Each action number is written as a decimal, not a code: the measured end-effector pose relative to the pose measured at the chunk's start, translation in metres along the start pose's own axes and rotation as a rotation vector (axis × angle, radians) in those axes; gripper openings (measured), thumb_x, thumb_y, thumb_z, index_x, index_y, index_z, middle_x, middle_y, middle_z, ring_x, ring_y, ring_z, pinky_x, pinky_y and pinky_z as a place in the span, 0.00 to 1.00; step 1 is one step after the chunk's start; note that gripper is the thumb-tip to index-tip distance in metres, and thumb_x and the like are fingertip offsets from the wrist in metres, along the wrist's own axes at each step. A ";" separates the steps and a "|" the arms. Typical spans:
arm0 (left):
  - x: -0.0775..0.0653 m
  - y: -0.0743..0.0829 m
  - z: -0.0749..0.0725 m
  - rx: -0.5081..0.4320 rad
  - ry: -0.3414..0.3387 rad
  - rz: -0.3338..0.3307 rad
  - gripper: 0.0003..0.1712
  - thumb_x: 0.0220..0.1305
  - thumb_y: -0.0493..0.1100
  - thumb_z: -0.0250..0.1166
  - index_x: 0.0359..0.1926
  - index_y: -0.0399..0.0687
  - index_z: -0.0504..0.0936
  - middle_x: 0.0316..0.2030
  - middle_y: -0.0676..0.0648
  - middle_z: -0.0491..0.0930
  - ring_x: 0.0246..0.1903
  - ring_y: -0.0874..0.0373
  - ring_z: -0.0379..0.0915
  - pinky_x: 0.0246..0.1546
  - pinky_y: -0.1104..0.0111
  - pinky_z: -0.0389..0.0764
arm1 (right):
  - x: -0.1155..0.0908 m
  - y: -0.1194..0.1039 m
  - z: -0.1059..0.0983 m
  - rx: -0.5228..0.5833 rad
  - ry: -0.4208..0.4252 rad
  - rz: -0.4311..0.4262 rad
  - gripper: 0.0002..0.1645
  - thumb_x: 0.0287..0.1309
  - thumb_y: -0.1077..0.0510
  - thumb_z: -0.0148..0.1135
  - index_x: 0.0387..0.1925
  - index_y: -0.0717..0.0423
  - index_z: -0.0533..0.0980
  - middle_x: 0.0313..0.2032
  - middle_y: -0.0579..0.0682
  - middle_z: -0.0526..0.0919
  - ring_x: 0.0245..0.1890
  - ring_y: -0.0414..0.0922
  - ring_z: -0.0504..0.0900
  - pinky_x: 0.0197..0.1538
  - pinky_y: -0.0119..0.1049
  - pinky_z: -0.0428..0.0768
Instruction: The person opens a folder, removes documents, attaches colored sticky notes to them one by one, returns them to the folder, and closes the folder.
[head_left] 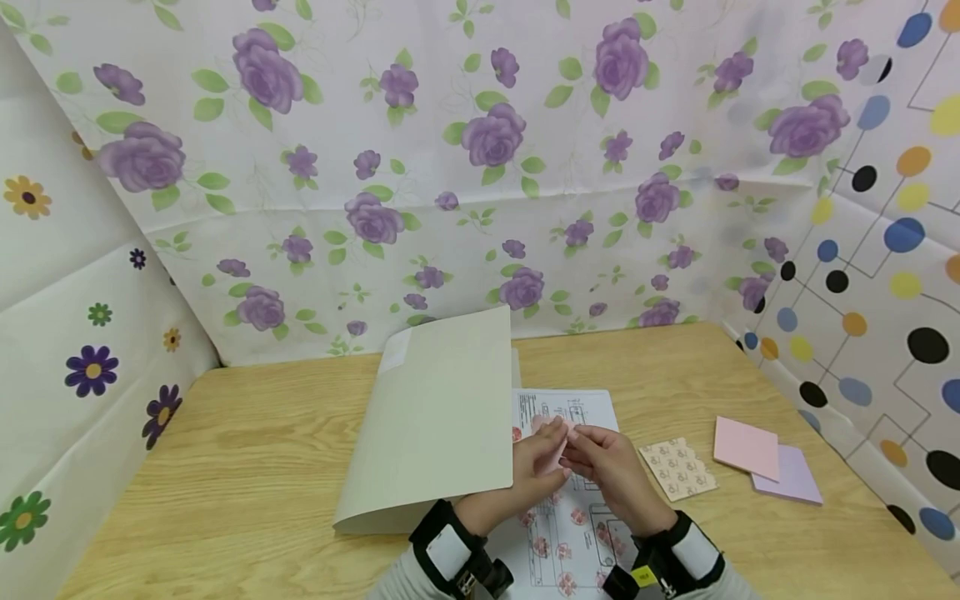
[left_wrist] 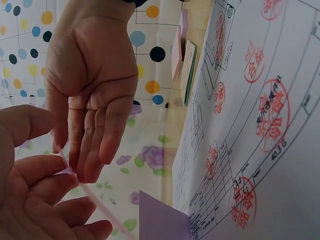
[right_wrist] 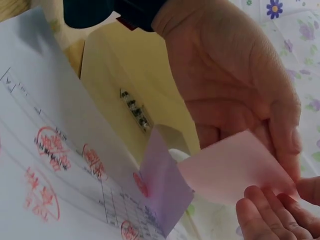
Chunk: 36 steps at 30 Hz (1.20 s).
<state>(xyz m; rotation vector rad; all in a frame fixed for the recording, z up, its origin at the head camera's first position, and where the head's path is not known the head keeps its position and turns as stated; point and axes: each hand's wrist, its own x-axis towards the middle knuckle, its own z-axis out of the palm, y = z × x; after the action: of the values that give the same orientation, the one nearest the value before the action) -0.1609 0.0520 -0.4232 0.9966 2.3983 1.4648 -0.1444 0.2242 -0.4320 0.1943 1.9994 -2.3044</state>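
A small pink sticky note (right_wrist: 235,167) is held between both hands above a printed drawing sheet (head_left: 547,550) with red round stamps. My left hand (head_left: 528,475) holds the note by its side, with the thumb at its edge in the right wrist view. At one corner, my right hand (head_left: 611,471) pinches it between thumb and fingertips. A purple sticky note (right_wrist: 167,185) sticks up from the drawing sheet near its edge. The sheet lies inside an open cream folder (head_left: 442,417), whose raised cover curves up on the left.
On the right of the wooden table (head_left: 247,467) lie a patterned pad with a wavy edge (head_left: 678,469), a pink sticky pad (head_left: 746,447) and a lilac sticky pad (head_left: 795,477) partly under it. Floral cloth (head_left: 450,167) hangs behind the table.
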 end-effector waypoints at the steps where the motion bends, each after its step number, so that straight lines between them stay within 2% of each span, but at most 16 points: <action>1: 0.000 0.000 0.000 0.006 -0.002 0.004 0.35 0.65 0.37 0.64 0.70 0.26 0.66 0.73 0.31 0.63 0.74 0.34 0.59 0.75 0.49 0.60 | 0.000 0.000 -0.001 -0.007 0.007 0.004 0.15 0.76 0.63 0.50 0.54 0.67 0.78 0.32 0.37 0.88 0.34 0.31 0.87 0.43 0.24 0.85; 5: 0.000 0.000 -0.001 0.043 -0.002 0.007 0.35 0.66 0.38 0.64 0.70 0.26 0.66 0.72 0.31 0.64 0.74 0.36 0.60 0.75 0.50 0.61 | 0.003 0.003 -0.007 -0.052 0.050 0.020 0.16 0.76 0.63 0.49 0.53 0.70 0.78 0.30 0.39 0.87 0.31 0.32 0.86 0.40 0.24 0.85; 10: -0.001 0.000 -0.004 0.068 0.053 0.012 0.36 0.66 0.38 0.65 0.70 0.26 0.66 0.71 0.30 0.65 0.73 0.36 0.62 0.74 0.48 0.62 | 0.007 0.008 -0.020 -0.125 0.126 0.030 0.19 0.76 0.63 0.49 0.56 0.76 0.75 0.30 0.41 0.86 0.31 0.33 0.85 0.37 0.25 0.85; 15: -0.003 -0.002 -0.008 0.128 0.098 0.049 0.33 0.67 0.38 0.62 0.69 0.25 0.68 0.70 0.31 0.67 0.71 0.36 0.65 0.72 0.43 0.65 | 0.010 0.011 -0.036 -0.162 0.172 0.065 0.17 0.76 0.62 0.51 0.53 0.72 0.77 0.29 0.41 0.83 0.29 0.35 0.82 0.35 0.27 0.84; 19: -0.004 -0.003 -0.009 0.193 0.098 0.054 0.32 0.68 0.38 0.60 0.69 0.27 0.69 0.70 0.32 0.69 0.70 0.38 0.67 0.71 0.44 0.66 | 0.013 0.014 -0.046 -0.213 0.191 0.097 0.12 0.73 0.60 0.55 0.43 0.66 0.81 0.26 0.42 0.80 0.28 0.38 0.78 0.32 0.29 0.80; 22: -0.006 -0.004 -0.008 0.214 0.072 0.017 0.31 0.69 0.39 0.60 0.70 0.29 0.69 0.71 0.33 0.68 0.71 0.38 0.66 0.72 0.46 0.66 | 0.014 0.017 -0.052 -0.276 0.171 0.119 0.12 0.72 0.60 0.57 0.36 0.63 0.82 0.24 0.42 0.78 0.27 0.39 0.75 0.30 0.30 0.76; 25: -0.008 -0.005 -0.007 0.207 0.036 -0.032 0.32 0.69 0.39 0.60 0.71 0.31 0.68 0.72 0.35 0.67 0.72 0.39 0.64 0.74 0.49 0.65 | 0.014 0.020 -0.054 -0.335 0.145 0.153 0.13 0.71 0.61 0.57 0.34 0.64 0.82 0.23 0.43 0.77 0.25 0.40 0.73 0.29 0.30 0.72; 31: -0.016 -0.010 -0.002 0.195 -0.018 -0.098 0.32 0.71 0.42 0.60 0.71 0.34 0.69 0.72 0.37 0.68 0.73 0.40 0.64 0.75 0.52 0.65 | 0.010 0.028 -0.055 -0.398 0.079 0.186 0.13 0.70 0.62 0.58 0.37 0.68 0.83 0.25 0.45 0.83 0.26 0.39 0.79 0.30 0.30 0.79; 36: -0.020 -0.015 0.004 0.212 -0.070 -0.143 0.31 0.70 0.43 0.61 0.71 0.37 0.70 0.72 0.40 0.69 0.74 0.44 0.64 0.75 0.55 0.65 | 0.008 0.034 -0.055 -0.411 0.016 0.200 0.12 0.70 0.61 0.59 0.35 0.67 0.83 0.25 0.45 0.84 0.24 0.38 0.81 0.30 0.29 0.82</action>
<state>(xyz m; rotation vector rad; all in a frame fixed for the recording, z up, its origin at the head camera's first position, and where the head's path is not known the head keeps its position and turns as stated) -0.1503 0.0383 -0.4422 0.8786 2.5546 1.1283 -0.1454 0.2735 -0.4746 0.3620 2.2864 -1.7367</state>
